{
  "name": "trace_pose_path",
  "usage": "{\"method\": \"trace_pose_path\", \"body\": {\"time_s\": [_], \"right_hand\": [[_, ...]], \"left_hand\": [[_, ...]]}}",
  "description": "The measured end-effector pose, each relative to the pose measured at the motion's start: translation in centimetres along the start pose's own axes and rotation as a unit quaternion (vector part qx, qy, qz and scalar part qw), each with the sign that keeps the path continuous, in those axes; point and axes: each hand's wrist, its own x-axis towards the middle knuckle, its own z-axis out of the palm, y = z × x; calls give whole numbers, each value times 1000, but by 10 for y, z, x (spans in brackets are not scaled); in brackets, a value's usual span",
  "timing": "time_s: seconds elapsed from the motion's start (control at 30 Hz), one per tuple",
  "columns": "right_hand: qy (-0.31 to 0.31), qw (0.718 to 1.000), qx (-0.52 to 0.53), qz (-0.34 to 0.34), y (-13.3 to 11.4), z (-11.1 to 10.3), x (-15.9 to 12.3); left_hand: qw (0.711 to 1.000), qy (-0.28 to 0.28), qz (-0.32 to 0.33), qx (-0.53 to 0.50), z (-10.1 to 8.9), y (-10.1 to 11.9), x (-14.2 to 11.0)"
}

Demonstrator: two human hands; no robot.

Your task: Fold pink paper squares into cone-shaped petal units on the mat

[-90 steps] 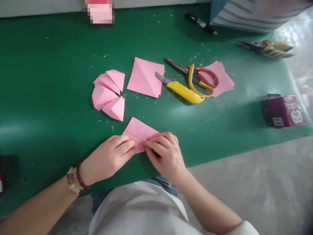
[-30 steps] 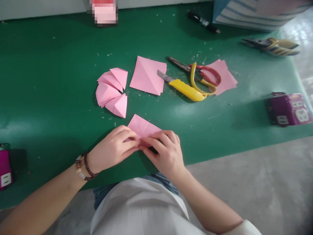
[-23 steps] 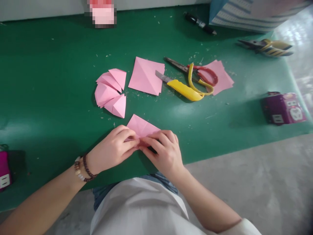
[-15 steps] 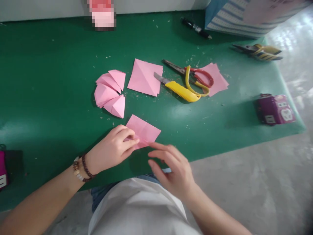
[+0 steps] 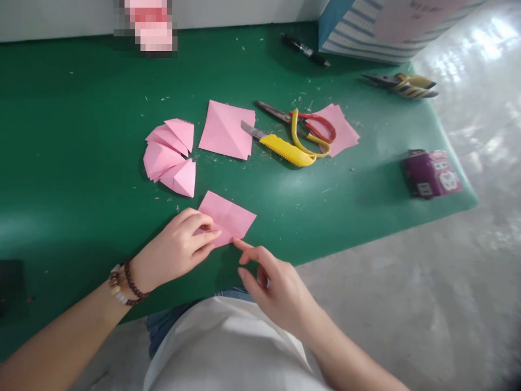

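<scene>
A creased sheet of pink paper [image 5: 230,214] lies at the near side of the green table. My left hand [image 5: 185,239], a beaded bracelet at its wrist, is closed on the sheet's left part, its fingertips pressing the paper down. The sheet's near corner meets the stretched index finger of my right hand [image 5: 271,279]. That hand's thumb stands apart and it grips nothing. Beyond the sheet are several folded pink paper pieces [image 5: 166,155] in a fan and a pink paper square [image 5: 223,130] with a diagonal crease.
A yellow utility knife [image 5: 287,150] rests with its blade over the square's edge. Scissors [image 5: 311,127] lie across more pink paper sheets [image 5: 342,130]. Further right are pliers [image 5: 401,84] and a purple box [image 5: 433,174]. A pen [image 5: 305,50] lies near a striped bag [image 5: 366,27].
My right index finger has bent and drawn in along the paper's near edge, the other fingers curling more. My left hand stays on the sheet. The whole view has shifted slightly.
</scene>
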Motion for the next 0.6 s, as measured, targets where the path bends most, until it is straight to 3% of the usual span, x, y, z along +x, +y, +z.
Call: {"method": "trace_pose_path", "body": {"time_s": [0.2,0.3,0.43,0.6], "right_hand": [[43,999,-4,-1,16,-8,-5],[107,992,-40,-46,17,-9,-2],[199,955,-153,-158,13,2,17],[194,917,-283,-204,15,22,40]], "left_hand": [[1000,-1,5,-2,0,-1,-1],[1000,-9,13,-1,-1,-3,-1],[999,-35,22,-7,-3,-5,-2],[998,-53,16,-32,-6,-5,-1]]}}
